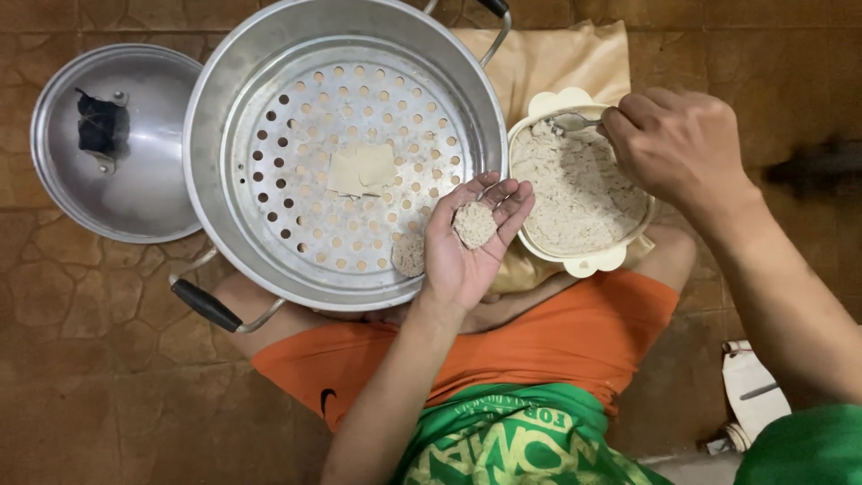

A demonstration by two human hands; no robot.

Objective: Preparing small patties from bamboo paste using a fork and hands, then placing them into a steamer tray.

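1. Lid (135, 171) off, lying upside down on the floor (81, 359) left of the pot (224, 90). Not in use.
2. Steamer tray (346, 166) sits in the pot, nearly bare: two pale flat squares (362, 169) near the middle, one finished patty (409, 254) at the near edge. Most holes uncovered, so I judge loading is barely started.
3. Left hand (467, 242) palm up over the tray's right edge, grip apart, fingers cupped loosely under a second round portion (474, 224). Shaped, not yet on the tray.
4. Bowl (588, 262) just right of the pot, resting on a tan bag (548, 58), nearly full of mince mix (575, 193). Plenty left to portion.
5. Right hand (678, 144) over the bowl's far side, grip clamped on a spoon (575, 119), its tip in the mix.
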